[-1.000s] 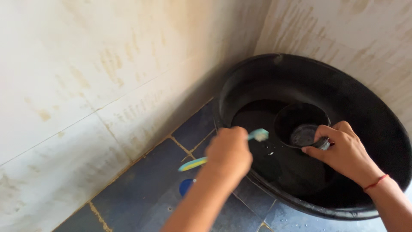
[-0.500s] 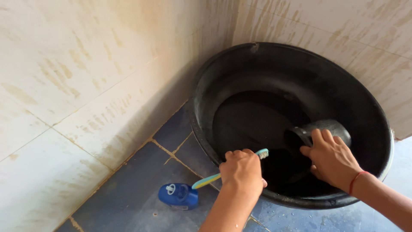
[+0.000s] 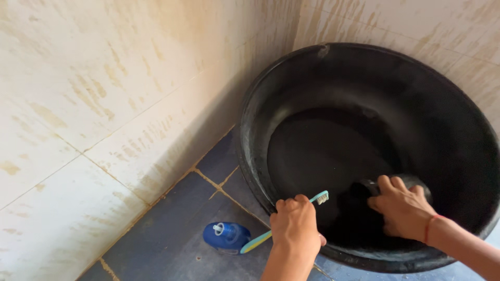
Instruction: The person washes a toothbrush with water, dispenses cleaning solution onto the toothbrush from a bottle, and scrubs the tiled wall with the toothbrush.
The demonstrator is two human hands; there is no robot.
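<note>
You see stained cream tiled walls [image 3: 94,88] meeting in a far corner, above a blue tiled floor [image 3: 172,229].

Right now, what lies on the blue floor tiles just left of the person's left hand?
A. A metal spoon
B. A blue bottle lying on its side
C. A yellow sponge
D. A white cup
B: a blue bottle lies on its side on the floor tiles, beside the left hand, which holds a toothbrush at the black basin rim.
</note>
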